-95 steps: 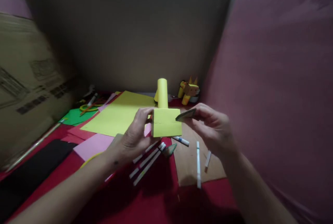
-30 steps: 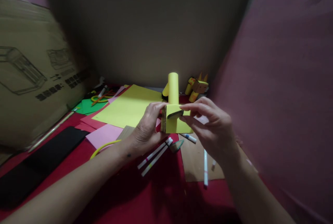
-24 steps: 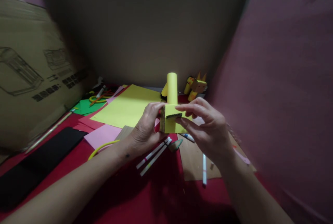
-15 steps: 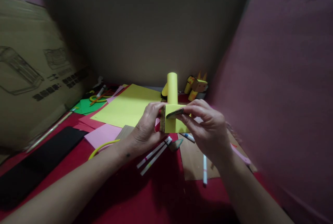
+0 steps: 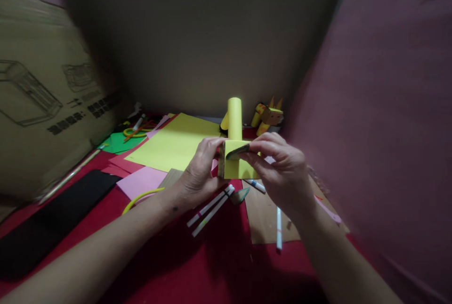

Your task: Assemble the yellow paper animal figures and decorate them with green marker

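My left hand (image 5: pixel 202 167) grips the left side of a small box (image 5: pixel 233 168) faced with yellow paper, its brown cardboard side showing at the left. Between the thumb and fingers of my right hand (image 5: pixel 278 165) is a thin, dark, leaf-shaped piece (image 5: pixel 236 152). That piece lies over the box's yellow front; whether it touches is unclear. A yellow paper tube (image 5: pixel 235 118) rises just behind the box. A similar dark green-edged piece (image 5: pixel 241 195) rests on the cloth below, beside two white markers (image 5: pixel 211 212).
Yellow paper (image 5: pixel 173 141), pink paper (image 5: pixel 141 181) and green paper (image 5: pixel 122 143) lie left on the red cloth (image 5: pixel 169 266), near a black strip (image 5: pixel 60 221). Right are a cardboard sheet (image 5: pixel 261 228) and a marker (image 5: pixel 279 233). A cardboard animal figure (image 5: pixel 271 116) stands behind. Walls close in the back and right.
The view has shifted very slightly. Both hands keep the same hold on the box and the dark piece.
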Available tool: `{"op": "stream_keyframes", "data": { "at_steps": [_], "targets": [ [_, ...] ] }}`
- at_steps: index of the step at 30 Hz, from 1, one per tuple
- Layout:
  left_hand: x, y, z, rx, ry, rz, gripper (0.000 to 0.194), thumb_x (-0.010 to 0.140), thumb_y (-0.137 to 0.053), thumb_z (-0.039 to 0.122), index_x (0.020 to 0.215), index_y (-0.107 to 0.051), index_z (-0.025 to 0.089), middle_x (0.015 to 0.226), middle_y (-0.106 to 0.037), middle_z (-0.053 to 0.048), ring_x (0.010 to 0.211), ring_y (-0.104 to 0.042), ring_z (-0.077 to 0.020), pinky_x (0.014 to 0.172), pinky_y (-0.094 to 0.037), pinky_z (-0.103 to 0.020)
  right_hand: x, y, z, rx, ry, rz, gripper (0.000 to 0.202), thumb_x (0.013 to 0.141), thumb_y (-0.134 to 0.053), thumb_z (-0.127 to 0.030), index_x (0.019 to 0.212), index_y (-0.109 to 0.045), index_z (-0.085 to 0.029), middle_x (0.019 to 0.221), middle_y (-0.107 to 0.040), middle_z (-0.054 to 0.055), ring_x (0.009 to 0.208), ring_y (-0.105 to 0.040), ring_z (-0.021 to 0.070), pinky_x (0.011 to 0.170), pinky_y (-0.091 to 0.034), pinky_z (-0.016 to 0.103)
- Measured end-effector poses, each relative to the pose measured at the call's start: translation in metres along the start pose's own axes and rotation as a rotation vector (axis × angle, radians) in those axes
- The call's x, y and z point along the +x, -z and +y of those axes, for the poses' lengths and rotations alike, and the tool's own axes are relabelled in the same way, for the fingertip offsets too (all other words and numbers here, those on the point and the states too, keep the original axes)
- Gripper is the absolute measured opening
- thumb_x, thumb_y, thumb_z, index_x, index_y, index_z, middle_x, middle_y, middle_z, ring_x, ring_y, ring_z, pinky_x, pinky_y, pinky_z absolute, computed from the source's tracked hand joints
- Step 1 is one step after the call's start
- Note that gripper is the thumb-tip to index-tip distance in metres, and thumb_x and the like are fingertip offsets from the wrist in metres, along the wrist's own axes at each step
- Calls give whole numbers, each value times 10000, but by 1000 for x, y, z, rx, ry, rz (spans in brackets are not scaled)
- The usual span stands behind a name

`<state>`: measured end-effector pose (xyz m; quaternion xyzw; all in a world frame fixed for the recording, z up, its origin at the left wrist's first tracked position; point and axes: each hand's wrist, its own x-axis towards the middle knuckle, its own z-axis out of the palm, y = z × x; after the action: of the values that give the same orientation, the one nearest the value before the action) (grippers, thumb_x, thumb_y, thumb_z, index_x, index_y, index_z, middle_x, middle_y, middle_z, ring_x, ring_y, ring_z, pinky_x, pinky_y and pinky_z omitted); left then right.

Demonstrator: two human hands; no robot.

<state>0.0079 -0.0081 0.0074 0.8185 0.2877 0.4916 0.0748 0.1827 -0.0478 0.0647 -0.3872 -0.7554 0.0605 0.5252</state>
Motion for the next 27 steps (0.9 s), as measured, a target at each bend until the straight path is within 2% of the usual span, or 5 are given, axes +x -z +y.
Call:
{"op": "stream_keyframes", "data": {
  "at_steps": [11,27],
  "targets": [
    [0,-1,0,-26,10,10,582,765,-658,71,1272,-432,244,1192,-527,-87,1088,-545,-253,878,-565,-450,3,4,-4,-12,-53,-16,122,834,-704,-120,836,-756,-231,761,-605,3,750,-560,167,673,-437,317],
    [-1,-1,-3,-49,8,4,620,726,-670,40,1276,-445,216,1189,-528,-92,1075,-542,-254,883,-550,-436,5,5,-7,16,-56,-28,100,822,-706,-95,881,-750,-163,753,-593,9,756,-562,164,659,-423,305]
  ]
}}
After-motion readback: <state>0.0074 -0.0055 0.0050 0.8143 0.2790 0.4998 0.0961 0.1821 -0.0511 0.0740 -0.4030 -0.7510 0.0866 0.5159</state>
